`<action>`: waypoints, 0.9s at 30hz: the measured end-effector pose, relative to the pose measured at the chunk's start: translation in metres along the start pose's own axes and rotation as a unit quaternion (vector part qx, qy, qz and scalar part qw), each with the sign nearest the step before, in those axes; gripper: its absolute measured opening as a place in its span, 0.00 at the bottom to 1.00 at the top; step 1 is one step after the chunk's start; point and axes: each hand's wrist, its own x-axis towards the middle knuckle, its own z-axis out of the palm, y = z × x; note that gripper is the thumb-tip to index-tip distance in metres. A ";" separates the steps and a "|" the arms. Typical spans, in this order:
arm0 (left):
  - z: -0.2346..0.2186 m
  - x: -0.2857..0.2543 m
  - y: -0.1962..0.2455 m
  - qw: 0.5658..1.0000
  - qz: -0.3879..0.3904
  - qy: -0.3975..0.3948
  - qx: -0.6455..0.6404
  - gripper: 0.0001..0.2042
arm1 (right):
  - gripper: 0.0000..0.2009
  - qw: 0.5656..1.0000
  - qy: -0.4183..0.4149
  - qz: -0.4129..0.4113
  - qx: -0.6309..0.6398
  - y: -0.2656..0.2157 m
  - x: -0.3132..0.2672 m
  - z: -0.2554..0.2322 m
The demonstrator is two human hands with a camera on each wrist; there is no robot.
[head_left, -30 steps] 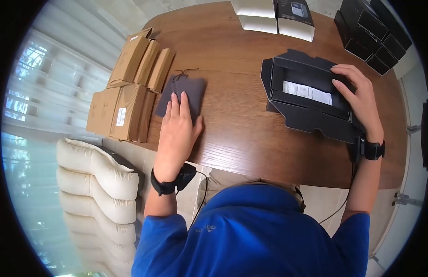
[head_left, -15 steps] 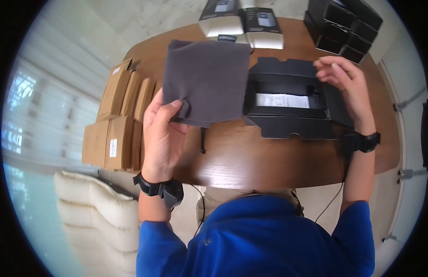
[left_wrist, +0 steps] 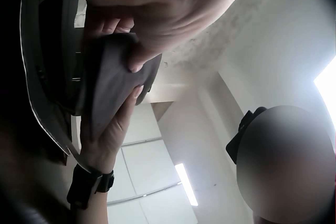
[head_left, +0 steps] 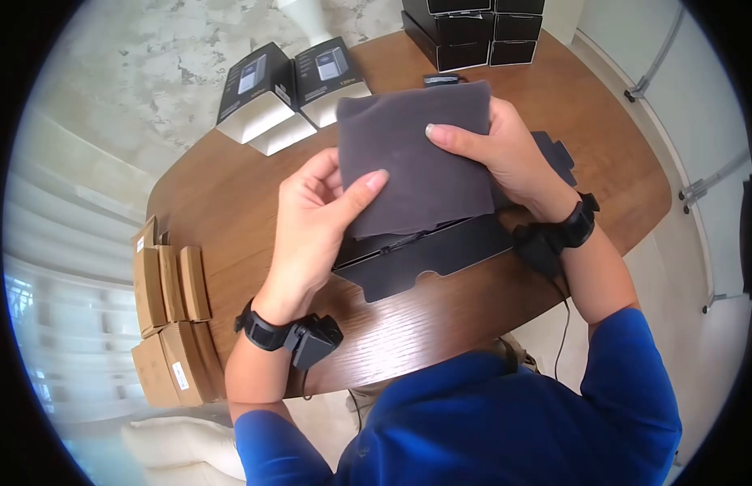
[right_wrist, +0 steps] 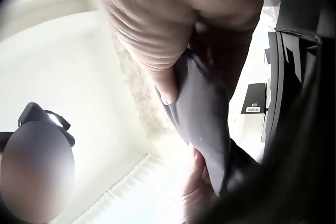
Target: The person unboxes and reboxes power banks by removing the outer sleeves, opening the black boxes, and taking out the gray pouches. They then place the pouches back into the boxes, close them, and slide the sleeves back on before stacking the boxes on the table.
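A dark grey cloth pouch (head_left: 416, 162) is held up flat between both hands, over the opened black box (head_left: 433, 263). My left hand (head_left: 315, 215) grips its left edge, thumb on the near face and fingers behind. On the right edge, my right hand (head_left: 510, 158) pinches it the same way. In the left wrist view the pouch (left_wrist: 118, 77) is seen at a slant, with a thumb pressed on it. The right wrist view shows the pouch (right_wrist: 202, 108) between both hands. Most of the box's inside is hidden behind the pouch.
Brown cardboard boxes (head_left: 172, 356) are stacked at the table's left edge. Black-and-white product boxes (head_left: 267, 89) stand at the back left, and a stack of black boxes (head_left: 469, 36) at the back. The wooden table (head_left: 254, 211) has a rounded edge.
My left hand has lifted the pouch off the table and carried it right, over the black box. My right hand has left the box and taken hold of the pouch's right edge.
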 end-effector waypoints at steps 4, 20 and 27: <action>-0.008 0.003 -0.015 0.998 0.032 0.053 -0.031 0.11 | 0.16 0.999 0.039 -0.012 0.011 0.006 0.004 -0.001; -0.007 -0.002 -0.013 0.988 0.028 0.052 -0.143 0.14 | 0.11 0.997 -0.068 0.029 -0.029 0.017 0.000 0.004; -0.008 -0.001 -0.012 0.981 0.056 0.059 -0.178 0.14 | 0.14 0.999 -0.035 -0.004 -0.014 0.018 -0.001 0.004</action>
